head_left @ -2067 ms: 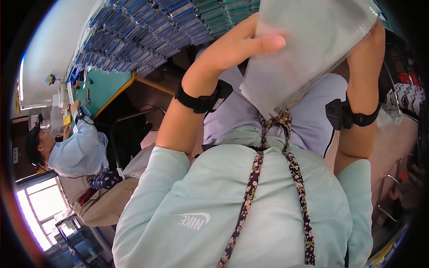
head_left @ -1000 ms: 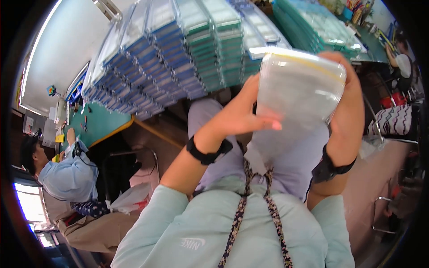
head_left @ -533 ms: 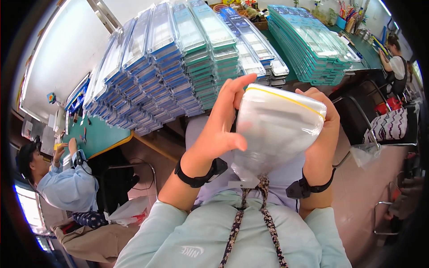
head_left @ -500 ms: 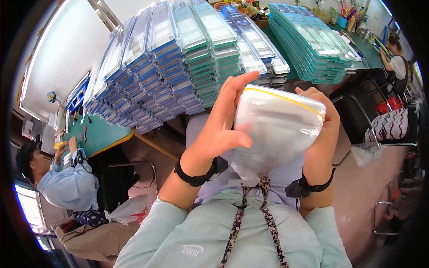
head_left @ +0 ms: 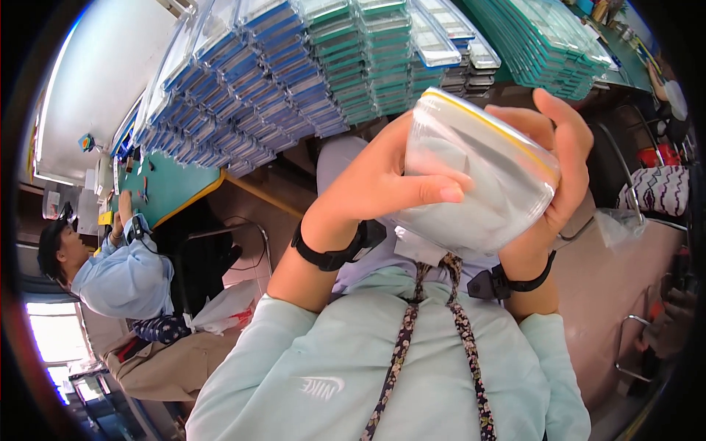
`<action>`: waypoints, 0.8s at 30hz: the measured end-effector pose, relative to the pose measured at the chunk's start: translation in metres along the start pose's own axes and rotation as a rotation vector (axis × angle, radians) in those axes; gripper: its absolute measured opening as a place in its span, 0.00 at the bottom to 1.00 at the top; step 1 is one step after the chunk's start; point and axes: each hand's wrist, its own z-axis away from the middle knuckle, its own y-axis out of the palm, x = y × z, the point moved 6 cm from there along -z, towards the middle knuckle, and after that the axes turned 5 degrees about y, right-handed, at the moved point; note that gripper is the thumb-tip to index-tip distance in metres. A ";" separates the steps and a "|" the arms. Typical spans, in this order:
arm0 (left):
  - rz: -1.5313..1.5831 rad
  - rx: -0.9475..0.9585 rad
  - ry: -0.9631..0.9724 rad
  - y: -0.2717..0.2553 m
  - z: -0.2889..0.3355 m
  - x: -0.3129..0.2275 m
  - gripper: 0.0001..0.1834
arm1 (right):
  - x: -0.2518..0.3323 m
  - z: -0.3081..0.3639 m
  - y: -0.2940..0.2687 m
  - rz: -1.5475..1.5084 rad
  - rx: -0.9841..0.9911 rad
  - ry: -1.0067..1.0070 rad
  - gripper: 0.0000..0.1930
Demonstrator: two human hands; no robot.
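Observation:
A clear plastic zip bag (head_left: pixel 489 165) with a yellow strip along its top edge is tilted in front of my chest. I cannot tell whether it is one bag or a stack. My left hand (head_left: pixel 379 176) has it by the left side, thumb across the front and fingers hidden behind. On the far right side my right hand (head_left: pixel 568 165) grips it too, with the index finger raised and the other fingers partly behind the plastic. A small pale flap (head_left: pixel 415 246) shows under the bag, near the patterned cord (head_left: pixel 401 345) of my apron.
Tall stacks of clear blue-edged boxes (head_left: pixel 243 88) and green-edged boxes (head_left: pixel 353 66) stand ahead. Another green stack (head_left: pixel 548 51) is farther right. A seated person (head_left: pixel 121 264) works at a green table (head_left: pixel 169 191) on the left. Chairs (head_left: pixel 610 147) stand at right.
The bag and both hands have shifted slightly right, and the bag has tilted more. My left thumb now lies farther across its front. The view has shifted, so the stacks appear higher.

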 end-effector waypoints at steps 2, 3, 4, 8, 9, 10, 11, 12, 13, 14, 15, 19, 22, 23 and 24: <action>0.070 0.012 -0.076 -0.002 0.004 0.008 0.31 | 0.012 0.002 0.005 0.118 0.061 -0.186 0.16; -0.019 0.131 -0.053 -0.001 0.004 0.011 0.30 | 0.011 0.001 0.004 0.113 0.061 -0.172 0.16; -0.105 0.255 -0.027 0.004 0.006 0.014 0.29 | 0.010 0.001 0.002 0.116 0.085 -0.191 0.16; 0.053 0.213 -0.174 0.011 0.015 0.027 0.27 | 0.010 0.004 -0.006 0.157 0.120 -0.145 0.15; 0.055 0.155 -0.120 0.011 0.017 0.028 0.24 | 0.010 0.005 -0.008 0.154 0.123 -0.140 0.15; 0.053 0.095 -0.063 0.009 0.019 0.028 0.21 | 0.008 0.007 -0.008 0.185 0.156 -0.100 0.16; 0.052 0.086 -0.063 0.009 0.021 0.035 0.21 | 0.005 0.009 -0.007 0.215 0.190 -0.060 0.17; 0.065 0.016 -0.002 0.006 0.022 0.040 0.18 | 0.004 0.011 -0.008 0.208 0.194 -0.058 0.17; 0.080 -0.051 0.060 0.003 0.023 0.040 0.15 | -0.005 0.015 -0.008 0.200 0.225 0.051 0.18; 0.080 -0.057 0.061 0.002 0.025 0.041 0.15 | -0.012 0.017 -0.006 0.192 0.255 0.160 0.19; 0.054 -0.115 0.103 -0.002 0.026 0.038 0.14 | -0.012 0.018 -0.004 0.189 0.259 0.162 0.19; 0.009 -0.285 0.159 -0.014 0.034 0.032 0.11 | -0.047 0.034 0.007 -0.004 0.370 0.588 0.19; -0.002 -0.453 0.178 -0.036 0.046 0.027 0.12 | -0.074 0.066 0.023 -0.509 0.309 0.971 0.33; 0.048 -0.556 0.227 -0.044 0.050 0.024 0.14 | -0.077 0.071 0.027 -0.512 0.303 0.974 0.33; 0.046 -0.687 0.266 -0.049 0.054 0.023 0.19 | -0.077 0.076 0.032 -0.337 0.421 0.904 0.33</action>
